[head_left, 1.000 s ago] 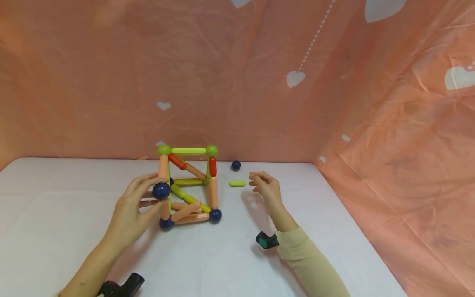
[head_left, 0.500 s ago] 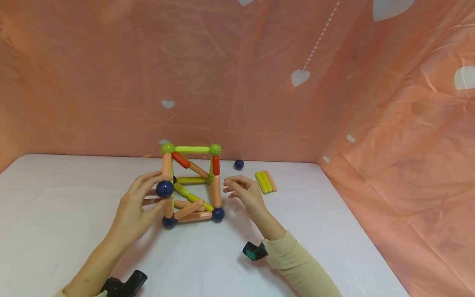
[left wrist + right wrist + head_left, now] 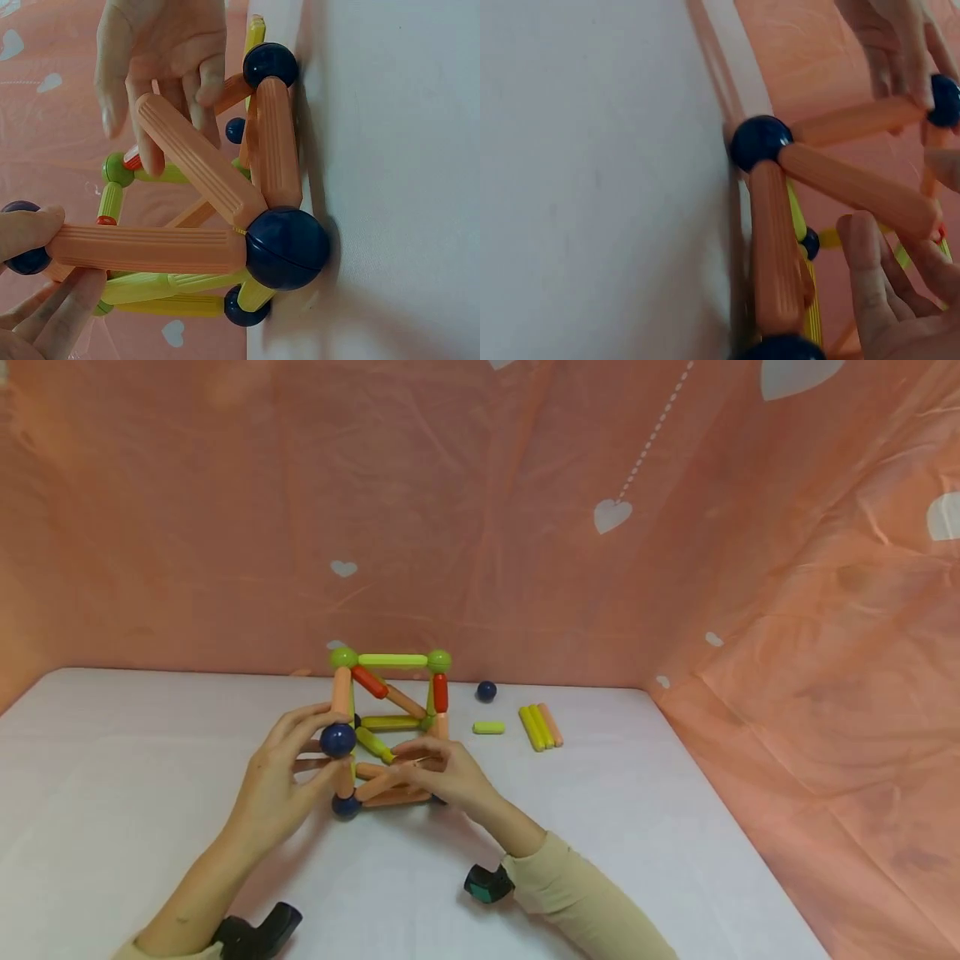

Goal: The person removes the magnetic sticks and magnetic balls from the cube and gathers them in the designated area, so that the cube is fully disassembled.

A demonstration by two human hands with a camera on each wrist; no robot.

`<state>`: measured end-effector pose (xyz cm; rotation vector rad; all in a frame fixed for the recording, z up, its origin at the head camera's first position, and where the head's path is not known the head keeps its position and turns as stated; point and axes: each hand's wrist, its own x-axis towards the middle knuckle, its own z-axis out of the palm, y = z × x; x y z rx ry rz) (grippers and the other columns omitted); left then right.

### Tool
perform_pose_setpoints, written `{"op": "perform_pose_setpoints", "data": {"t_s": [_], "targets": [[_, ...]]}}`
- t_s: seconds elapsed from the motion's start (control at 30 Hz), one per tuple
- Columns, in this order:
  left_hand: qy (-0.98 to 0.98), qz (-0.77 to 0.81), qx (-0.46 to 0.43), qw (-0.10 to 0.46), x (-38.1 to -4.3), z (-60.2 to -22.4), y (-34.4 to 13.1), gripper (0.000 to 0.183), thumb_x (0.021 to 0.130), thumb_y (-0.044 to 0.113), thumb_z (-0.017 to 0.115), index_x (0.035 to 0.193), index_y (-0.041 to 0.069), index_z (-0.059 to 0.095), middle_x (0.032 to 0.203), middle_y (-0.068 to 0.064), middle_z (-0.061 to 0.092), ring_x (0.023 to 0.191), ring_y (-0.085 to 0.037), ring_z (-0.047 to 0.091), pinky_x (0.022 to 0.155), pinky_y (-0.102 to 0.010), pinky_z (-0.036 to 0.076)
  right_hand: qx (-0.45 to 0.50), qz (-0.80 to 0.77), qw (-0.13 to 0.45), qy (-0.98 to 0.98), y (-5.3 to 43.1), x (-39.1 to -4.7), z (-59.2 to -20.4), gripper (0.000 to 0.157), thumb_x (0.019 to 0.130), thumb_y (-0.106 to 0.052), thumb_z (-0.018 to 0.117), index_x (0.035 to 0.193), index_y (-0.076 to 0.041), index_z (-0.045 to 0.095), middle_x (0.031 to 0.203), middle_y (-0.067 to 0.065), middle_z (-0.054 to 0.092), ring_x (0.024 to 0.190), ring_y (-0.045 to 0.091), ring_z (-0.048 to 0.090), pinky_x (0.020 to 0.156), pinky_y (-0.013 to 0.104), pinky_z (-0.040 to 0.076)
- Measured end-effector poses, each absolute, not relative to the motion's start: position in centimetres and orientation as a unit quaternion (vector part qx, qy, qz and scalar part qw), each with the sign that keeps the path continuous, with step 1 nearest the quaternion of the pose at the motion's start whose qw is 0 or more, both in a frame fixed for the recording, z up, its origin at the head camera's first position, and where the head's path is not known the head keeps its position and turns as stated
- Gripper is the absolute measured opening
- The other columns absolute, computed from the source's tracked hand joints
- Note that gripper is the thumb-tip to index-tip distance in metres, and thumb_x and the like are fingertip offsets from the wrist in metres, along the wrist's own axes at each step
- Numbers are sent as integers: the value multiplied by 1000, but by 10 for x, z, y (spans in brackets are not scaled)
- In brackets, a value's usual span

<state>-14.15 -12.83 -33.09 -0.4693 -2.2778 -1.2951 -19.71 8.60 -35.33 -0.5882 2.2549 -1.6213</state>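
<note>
While the left hand [image 3: 273,772] pinches the dark blue ball [image 3: 337,740] midway up the rod frame [image 3: 392,660] on the counter [image 3: 660,827], the right hand [image 3: 450,774], fingers and thumb parted, is at the raised end of the slanted peach rod [image 3: 191,157], contact unclear

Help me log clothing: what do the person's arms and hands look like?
The left hand and right hand are bare, without gloves. A plain beige right sleeve ends near the wrist; only an edge of the beige left sleeve shows. The left wrist camera is black; the black right wrist camera has a teal face.
</note>
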Motion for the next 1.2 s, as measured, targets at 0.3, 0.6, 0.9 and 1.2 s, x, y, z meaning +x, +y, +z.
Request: {"op": "perform_pose_setpoints", "data": {"t_s": [0.3,0.6,0.9,1.2], "targets": [[-828,-477,-175,237,-142,-330,-128,48,77,-14,70,121,2,60,132,-18,49,87,-32,65,74,-4,46,-299,-488,159,804,75,-201,-355,23,87,-9,68,107,1,71,107,16,71,68,-3,51,62,14,42],[-825,-476,-181,245,-142,-331,-128,48,77,-13,71,121,3,60,132,-17,50,86,-28,64,74,-4,47,-322,-446,99,829,78,-188,-355,22,82,-10,76,102,-2,74,90,13,72,68,-2,50,59,14,40],[-826,-470,-181,253,-142,-333,-130,48,77,-10,73,121,4,60,132,-16,50,88,9,54,73,-5,48,-323,-382,89,861,82,-180,-359,19,86,-15,72,102,-5,75,101,8,73,90,7,63,72,12,47],[-825,-476,-182,244,-141,-332,-128,49,77,-12,72,122,5,61,133,-16,49,86,-27,64,73,-6,49,-326,-426,117,836,92,-182,-362,21,90,-11,66,109,-4,72,109,9,72,87,-1,57,69,13,44]]}}
